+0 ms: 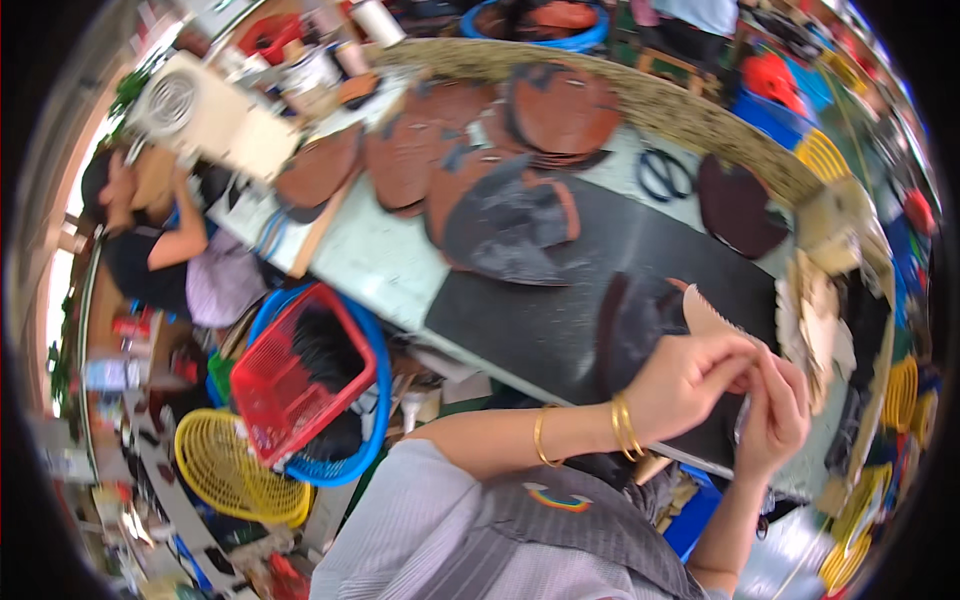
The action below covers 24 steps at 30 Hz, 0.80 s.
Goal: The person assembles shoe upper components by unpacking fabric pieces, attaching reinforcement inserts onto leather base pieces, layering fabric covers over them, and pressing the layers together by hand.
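My left hand, with gold bangles on its wrist, is closed in a pinch. My right hand meets it at the fingertips, its fingers pressed together. Between them they hold a pale beige piece with a finely notched edge, which curls up past the left hand. What each fingertip grips is partly hidden. Below the hands a dark curved piece lies on the black mat. Farther left on the table are brown rounded pieces, several in overlapping stacks, and a dark grey piece face up.
Dark looped handles, like those of scissors, and a dark maroon piece lie at the far right. Pale scraps sit by the table's raised edge. Left of the table stand a red basket and blue tub; another person sits beyond.
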### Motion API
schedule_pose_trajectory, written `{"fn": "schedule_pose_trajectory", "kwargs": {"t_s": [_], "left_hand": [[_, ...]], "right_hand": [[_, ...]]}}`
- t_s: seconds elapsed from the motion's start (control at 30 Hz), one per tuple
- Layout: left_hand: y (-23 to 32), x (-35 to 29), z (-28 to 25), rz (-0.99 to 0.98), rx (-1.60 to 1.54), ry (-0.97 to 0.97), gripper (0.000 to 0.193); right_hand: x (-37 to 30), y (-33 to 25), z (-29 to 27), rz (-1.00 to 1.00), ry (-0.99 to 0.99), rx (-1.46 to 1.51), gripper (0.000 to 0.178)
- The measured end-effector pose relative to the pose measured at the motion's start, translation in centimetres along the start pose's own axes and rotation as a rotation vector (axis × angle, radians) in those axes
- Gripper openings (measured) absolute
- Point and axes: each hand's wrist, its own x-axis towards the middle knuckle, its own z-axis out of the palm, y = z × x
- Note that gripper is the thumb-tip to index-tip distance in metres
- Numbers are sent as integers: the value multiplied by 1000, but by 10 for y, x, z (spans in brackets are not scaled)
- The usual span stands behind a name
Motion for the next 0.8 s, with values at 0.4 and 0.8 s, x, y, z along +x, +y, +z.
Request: {"fn": "schedule_pose_trajectory", "kwargs": {"t_s": [0.4,0.8], "left_hand": [[-9,-34,-18,352,414,36,21],[-10,-36,-6,-281,-336,-75,5]], "right_hand": [[-16,-36,18,-204,-75,-307,19],[-79,61,1,1033,143,1450,32]]}}
